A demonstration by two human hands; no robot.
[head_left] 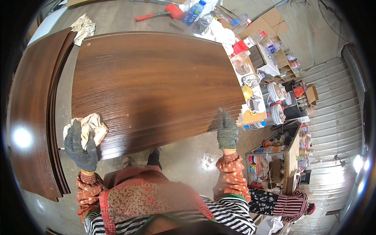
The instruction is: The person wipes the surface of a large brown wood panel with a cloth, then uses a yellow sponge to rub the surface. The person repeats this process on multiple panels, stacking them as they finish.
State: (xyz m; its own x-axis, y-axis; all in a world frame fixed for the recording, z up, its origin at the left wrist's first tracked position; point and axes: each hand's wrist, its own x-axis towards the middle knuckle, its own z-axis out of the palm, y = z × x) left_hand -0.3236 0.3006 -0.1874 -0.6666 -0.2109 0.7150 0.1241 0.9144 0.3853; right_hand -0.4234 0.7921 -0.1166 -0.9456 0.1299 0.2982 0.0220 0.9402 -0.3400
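Note:
A stack of dark brown wood-grain panels (pixel 156 86) lies in front of me, its near and right edges stepped like fanned sheets. At its near left corner, my left hand (pixel 81 150) in a dark grey knitted glove is closed on a crumpled cream cloth (pixel 94 127). Part of the cloth rests on the top panel. My right hand (pixel 227 131), gloved alike, is at the near right corner with its fingers stretched out along the panel edges. Its thumb is hard to make out, and no separate object shows in it.
More brown panels (pixel 33 105) are stacked at the left. A second cloth (pixel 83 28) lies by the far left corner. Beyond are a red-headed tool (pixel 174 12) and a blue bottle (pixel 194 12). Jars and buckets (pixel 276 92) stand right. Another person (pixel 278 204) is at lower right.

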